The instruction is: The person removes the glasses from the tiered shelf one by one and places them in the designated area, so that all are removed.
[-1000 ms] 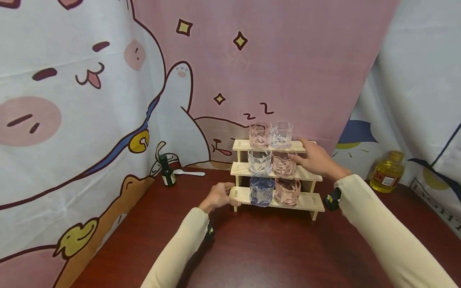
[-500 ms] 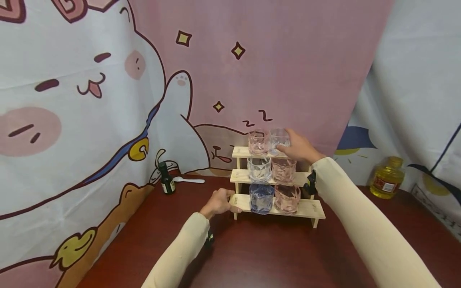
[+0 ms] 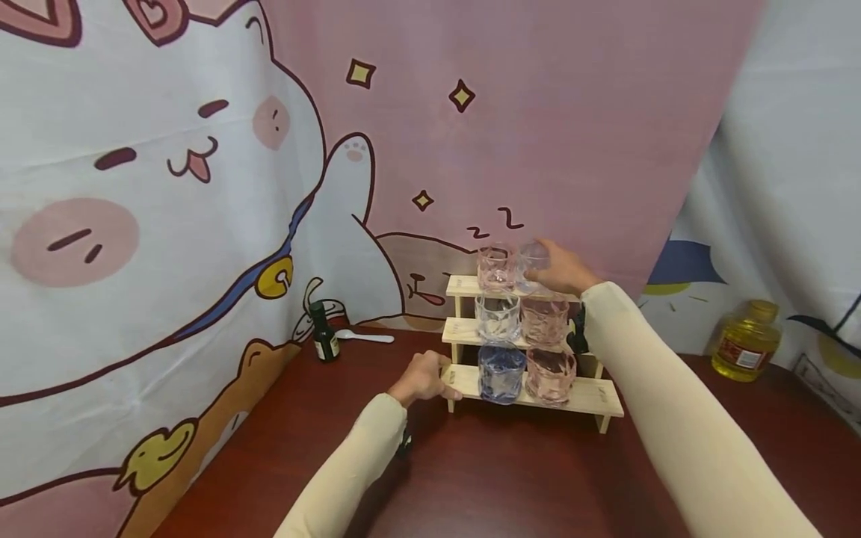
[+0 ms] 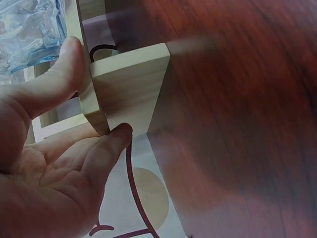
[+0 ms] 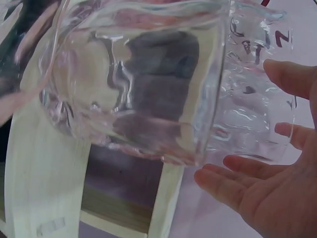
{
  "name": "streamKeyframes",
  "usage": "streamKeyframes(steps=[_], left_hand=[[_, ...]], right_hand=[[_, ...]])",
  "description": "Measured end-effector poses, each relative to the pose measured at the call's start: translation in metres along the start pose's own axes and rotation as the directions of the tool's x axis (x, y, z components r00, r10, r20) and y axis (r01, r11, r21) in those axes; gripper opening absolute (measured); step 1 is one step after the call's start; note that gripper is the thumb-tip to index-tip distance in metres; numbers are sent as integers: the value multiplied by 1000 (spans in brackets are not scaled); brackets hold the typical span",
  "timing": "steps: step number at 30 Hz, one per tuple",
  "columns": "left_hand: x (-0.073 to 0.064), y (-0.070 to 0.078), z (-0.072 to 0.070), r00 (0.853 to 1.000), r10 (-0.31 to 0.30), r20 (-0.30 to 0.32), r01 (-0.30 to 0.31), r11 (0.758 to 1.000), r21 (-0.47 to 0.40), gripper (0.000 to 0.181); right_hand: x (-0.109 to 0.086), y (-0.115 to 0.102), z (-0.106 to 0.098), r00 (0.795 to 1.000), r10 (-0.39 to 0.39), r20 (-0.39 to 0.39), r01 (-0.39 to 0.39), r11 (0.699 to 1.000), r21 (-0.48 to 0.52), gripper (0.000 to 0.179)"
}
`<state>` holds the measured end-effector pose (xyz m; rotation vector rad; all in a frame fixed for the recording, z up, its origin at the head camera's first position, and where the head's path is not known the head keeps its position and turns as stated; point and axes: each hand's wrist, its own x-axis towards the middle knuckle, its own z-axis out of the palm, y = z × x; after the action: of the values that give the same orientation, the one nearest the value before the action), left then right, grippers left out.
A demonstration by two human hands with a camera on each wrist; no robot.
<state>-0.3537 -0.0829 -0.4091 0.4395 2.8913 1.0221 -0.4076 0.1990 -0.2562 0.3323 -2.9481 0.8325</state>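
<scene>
A three-step wooden rack (image 3: 588, 396) carries two drinking glasses on each step. My left hand (image 3: 425, 377) grips the left end of its lowest step. In the left wrist view, the left thumb (image 4: 69, 64) lies on the board, with fingers at the board's end. My right hand (image 3: 563, 267) is at the top step, its thumb and fingers round the clear glass (image 5: 245, 106). Left of that glass stands a pink glass (image 3: 496, 269). The middle step holds a clear glass (image 3: 496, 320) and a pink one. Below stand a blue glass (image 3: 501, 373) and another pink glass (image 3: 550, 377).
A small dark bottle (image 3: 324, 336) and a white spoon (image 3: 366, 338) lie to the left, near the back curtain (image 3: 572, 134). On the far right stands a yellow oil bottle (image 3: 747, 344). The reddish-brown table (image 3: 484, 478) extends in front of the rack.
My right hand has moved up and left, from beside the middle step's pink glass to the clear glass on top. The left hand keeps its grip on the rack.
</scene>
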Motion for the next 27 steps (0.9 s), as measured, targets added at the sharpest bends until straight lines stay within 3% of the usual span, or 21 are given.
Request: streamKeyframes(steps=[8, 20, 27], left_hand=[[2, 2, 2, 999, -34, 2, 34, 997, 63, 52], [4, 9, 2, 1000, -27, 6, 26, 998, 56, 50], [5, 6, 1, 999, -36, -1, 36, 998, 43, 46]], right_hand=[[6, 1, 5, 1000, 22, -15, -21, 999, 47, 85], [7, -3, -3, 998, 49, -36, -45, 996, 83, 81], [12, -4, 0, 995, 97, -31, -91, 983, 159, 79]])
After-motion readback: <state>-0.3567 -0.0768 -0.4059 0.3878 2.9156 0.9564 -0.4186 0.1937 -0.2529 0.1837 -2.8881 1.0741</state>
